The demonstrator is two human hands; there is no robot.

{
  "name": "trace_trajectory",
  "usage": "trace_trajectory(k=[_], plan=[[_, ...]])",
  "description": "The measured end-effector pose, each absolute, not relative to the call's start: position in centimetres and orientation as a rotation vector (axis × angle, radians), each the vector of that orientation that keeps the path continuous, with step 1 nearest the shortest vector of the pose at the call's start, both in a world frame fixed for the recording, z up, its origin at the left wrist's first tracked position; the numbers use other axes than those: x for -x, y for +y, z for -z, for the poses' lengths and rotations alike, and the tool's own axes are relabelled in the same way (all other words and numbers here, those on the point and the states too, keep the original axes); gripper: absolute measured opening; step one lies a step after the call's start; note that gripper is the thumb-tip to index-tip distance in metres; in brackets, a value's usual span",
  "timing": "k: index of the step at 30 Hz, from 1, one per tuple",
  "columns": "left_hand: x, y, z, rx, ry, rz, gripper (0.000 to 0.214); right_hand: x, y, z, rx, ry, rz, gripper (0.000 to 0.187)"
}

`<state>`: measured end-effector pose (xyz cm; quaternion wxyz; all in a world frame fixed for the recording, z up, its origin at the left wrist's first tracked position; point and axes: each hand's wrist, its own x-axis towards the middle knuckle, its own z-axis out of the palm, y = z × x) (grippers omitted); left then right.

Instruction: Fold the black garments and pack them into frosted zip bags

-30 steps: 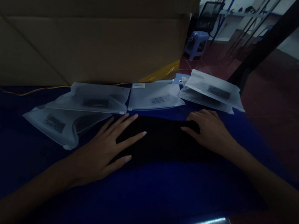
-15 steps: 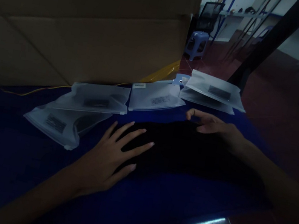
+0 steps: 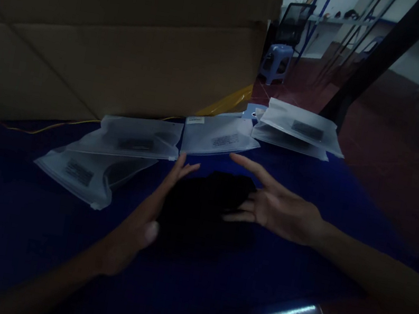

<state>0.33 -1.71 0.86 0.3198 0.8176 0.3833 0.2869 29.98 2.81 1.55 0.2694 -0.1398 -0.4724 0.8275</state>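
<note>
A folded black cloth [image 3: 205, 204] lies on the dark blue table [image 3: 20, 232]. My left hand [image 3: 145, 216] stands on edge against the cloth's left side, fingers straight and together. My right hand [image 3: 271, 205] is at the cloth's right side, fingers stretched out and touching its edge. Both hands flank the cloth, which is bunched into a narrow bundle between them. Neither hand is wrapped around it.
Several frosted plastic zip bags [image 3: 132, 139] lie in a row behind the cloth, up to a stack at the right [image 3: 298, 129]. A large cardboard box [image 3: 112, 39] stands at the back. A yellow cord [image 3: 37, 128] runs along its base. A blue stool [image 3: 276, 61] stands on the red floor.
The cloth was spread wide under flat palms; my right hand has folded its right end over to the left, and both hands now stand on edge at the narrower bundle's sides.
</note>
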Motion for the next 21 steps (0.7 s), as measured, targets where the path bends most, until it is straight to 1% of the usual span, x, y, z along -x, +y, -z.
trace_trajectory(k=[2, 4, 7, 9, 12, 14, 16, 18, 21], plan=[[-0.1, -1.5, -0.9, -1.886, 0.949, -0.857, 0.082, -30.0, 2.7, -1.4, 0.307, -1.450, -2.226, 0.085], [-0.1, -1.4, -1.0, -1.748, 0.913, -0.921, 0.089, -30.0, 2.5, -1.8, 0.302, -1.634, -2.168, 0.087], [-0.4, -1.6, -1.0, -1.847, 1.000, -0.924, 0.090, -29.9, 2.1, -2.6, 0.327, -1.989, -1.989, 0.082], [-0.8, -1.6, -0.9, -2.032, 1.136, -0.887, 0.083, -29.7, 1.9, -2.8, 0.311, -2.203, -1.814, 0.073], [-1.2, -1.3, -0.6, -2.287, 1.318, -0.878, 0.064, -29.2, 1.6, -2.0, 0.282, -2.335, -1.432, 0.054], [-1.2, -1.0, -0.4, -2.367, 1.367, -0.860, 0.057, -29.0, 1.4, -1.0, 0.290, -2.370, -1.045, 0.045], [-1.0, -0.7, -0.2, -2.405, 1.367, -0.825, 0.055, -28.9, 1.3, -0.1, 0.337, -2.380, -0.594, 0.042], [-0.8, -0.6, -0.2, -2.444, 1.358, -0.807, 0.057, -28.9, 1.2, 0.3, 0.377, -2.463, -0.370, 0.046], [-1.0, -0.9, -0.5, -2.586, 1.363, -0.786, 0.060, -29.0, 1.1, 0.1, 0.498, -2.667, -0.322, 0.062]])
